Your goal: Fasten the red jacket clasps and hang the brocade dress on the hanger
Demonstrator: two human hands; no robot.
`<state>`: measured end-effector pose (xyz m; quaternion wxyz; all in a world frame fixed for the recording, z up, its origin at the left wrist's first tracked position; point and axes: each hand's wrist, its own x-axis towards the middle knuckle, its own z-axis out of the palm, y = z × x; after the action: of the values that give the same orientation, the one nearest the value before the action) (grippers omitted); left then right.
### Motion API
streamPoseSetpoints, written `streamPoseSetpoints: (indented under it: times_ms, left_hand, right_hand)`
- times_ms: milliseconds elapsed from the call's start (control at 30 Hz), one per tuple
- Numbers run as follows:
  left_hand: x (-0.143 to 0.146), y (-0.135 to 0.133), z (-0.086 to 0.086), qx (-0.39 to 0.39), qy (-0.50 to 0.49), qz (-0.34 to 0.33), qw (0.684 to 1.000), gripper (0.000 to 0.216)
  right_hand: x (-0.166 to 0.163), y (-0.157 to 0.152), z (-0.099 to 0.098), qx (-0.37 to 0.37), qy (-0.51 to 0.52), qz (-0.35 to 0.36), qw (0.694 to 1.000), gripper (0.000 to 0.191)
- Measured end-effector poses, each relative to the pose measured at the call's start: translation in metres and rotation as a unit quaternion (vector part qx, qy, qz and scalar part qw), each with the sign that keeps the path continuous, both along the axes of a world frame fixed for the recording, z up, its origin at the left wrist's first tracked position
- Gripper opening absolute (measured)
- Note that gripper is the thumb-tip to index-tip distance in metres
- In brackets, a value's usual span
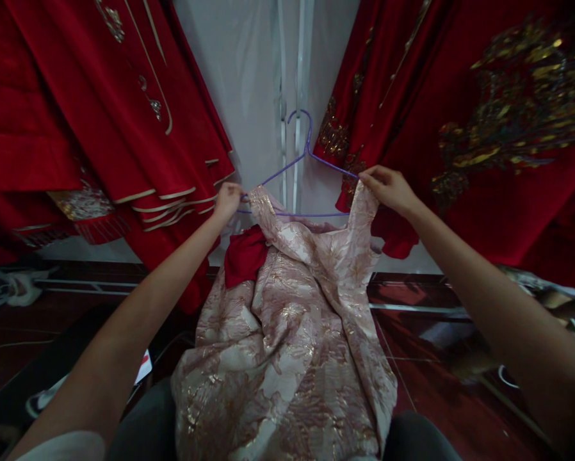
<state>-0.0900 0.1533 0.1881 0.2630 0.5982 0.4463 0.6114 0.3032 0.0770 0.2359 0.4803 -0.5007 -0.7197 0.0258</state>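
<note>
A purple wire hanger (283, 171) is held up before me, its hook at the top and unhooked. From it hangs a sleeveless pink brocade dress (287, 314) with gold leaf patterns, its skirt draped down over my lap. My left hand (228, 200) is closed in a pinch on the hanger's left end, just beside the left shoulder strap. At the other end my right hand (388, 187) pinches the top of the right strap against the hanger. A piece of red cloth (245, 257) lies at the dress's left armhole.
Red garments (172, 96) with pale trim hang at left. More red garments (460, 83) with gold sequins hang at right. Between them are a white wall (230, 64) and metal uprights (297, 57). Low metal rails (412, 309) run above the dark red tiled floor (403, 378).
</note>
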Motion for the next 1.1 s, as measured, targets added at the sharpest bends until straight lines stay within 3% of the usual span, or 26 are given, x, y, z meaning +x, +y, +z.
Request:
streamPoseSetpoints:
  times_ms: [100, 200, 267, 467, 633, 767, 867, 967, 1100]
  left_hand:
    - [-0.023, -0.007, -0.029, -0.116, 0.022, -0.034, 0.992, 0.003]
    - [-0.036, -0.021, -0.052, -0.152, 0.105, -0.188, 0.965, 0.029]
    - [-0.037, -0.027, -0.062, -0.139, 0.166, -0.239, 0.947, 0.041]
    - [-0.033, -0.018, -0.068, -0.062, 0.241, -0.179, 0.952, 0.023]
    - [-0.047, 0.007, -0.046, -0.024, 0.159, -0.068, 0.985, 0.014]
    - [-0.046, 0.018, -0.005, -0.035, 0.096, -0.008, 0.995, 0.014]
    - [-0.02, 0.013, 0.035, 0.043, 0.084, 0.033, 0.995, 0.015]
    - [0.025, -0.002, 0.065, 0.136, 0.079, -0.003, 0.988, 0.016]
    - [0.078, -0.023, 0.076, 0.183, 0.06, -0.077, 0.978, 0.017]
  right_hand:
    - [0.0, 0.002, -0.001, 0.007, 0.002, 0.0, 1.0, 0.044]
    - [-0.002, 0.0, 0.0, 0.0, 0.003, -0.006, 1.0, 0.043]
    - [-0.003, -0.002, 0.001, -0.005, 0.0, -0.008, 1.0, 0.042]
    - [-0.004, -0.003, 0.002, -0.006, 0.002, -0.007, 1.0, 0.04]
    - [-0.004, -0.003, 0.002, -0.017, 0.01, -0.002, 1.0, 0.039]
    - [-0.006, -0.01, 0.006, -0.039, 0.013, 0.012, 0.999, 0.036]
    - [-0.011, -0.019, 0.011, -0.069, 0.02, 0.039, 0.997, 0.036]
    - [-0.016, -0.027, 0.015, -0.096, 0.013, 0.072, 0.993, 0.036]
    - [-0.014, -0.032, 0.019, -0.102, -0.005, 0.077, 0.992, 0.037]
